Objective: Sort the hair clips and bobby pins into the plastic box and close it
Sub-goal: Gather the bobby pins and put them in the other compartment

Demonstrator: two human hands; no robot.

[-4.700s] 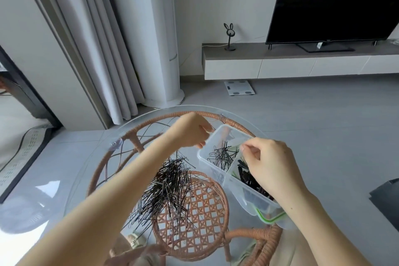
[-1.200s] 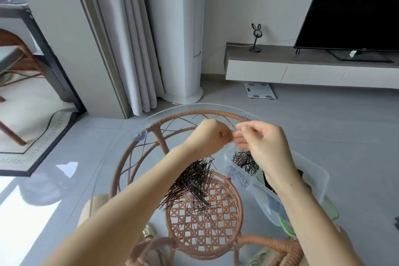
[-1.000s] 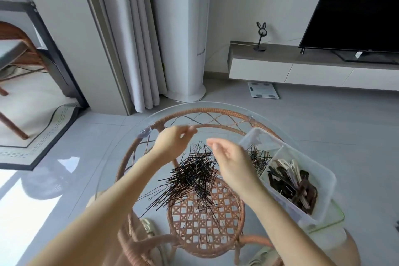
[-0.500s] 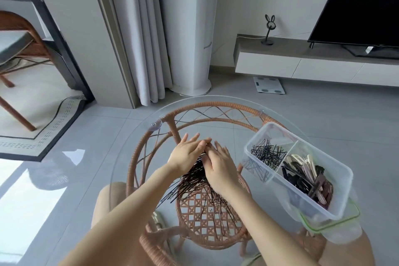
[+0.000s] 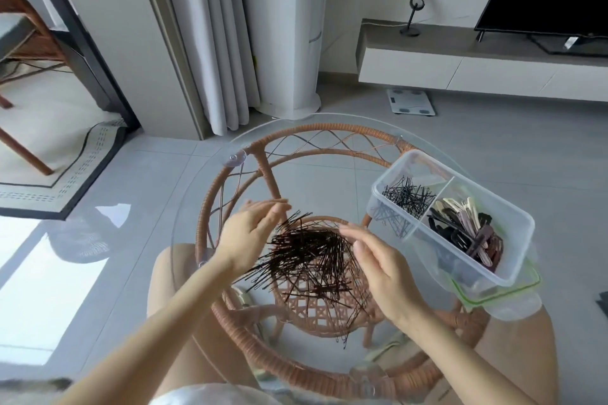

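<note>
A large loose pile of dark bobby pins (image 5: 312,260) lies on the round glass table top (image 5: 197,194). My left hand (image 5: 250,233) hovers at the pile's left edge, fingers spread, palm facing right. My right hand (image 5: 378,260) hovers at its right edge, fingers apart, palm facing left. Neither hand holds anything. To the right stands a clear plastic box (image 5: 513,266) with a divider: black bobby pins (image 5: 408,197) in its far compartment, brown, black and beige hair clips (image 5: 467,230) in the near one. The box rests on its green-rimmed lid (image 5: 526,286).
The glass top sits on a rattan frame (image 5: 329,131). The box overhangs the table's right edge. My bare knees show under the glass. Beyond are a grey tiled floor, a curtain (image 5: 214,43), a white column unit (image 5: 289,26) and a TV bench (image 5: 477,62).
Both hands left the box and came down onto the pile, pressed together half a second ago. Now they have drawn apart to either side of it. The view shifted left.
</note>
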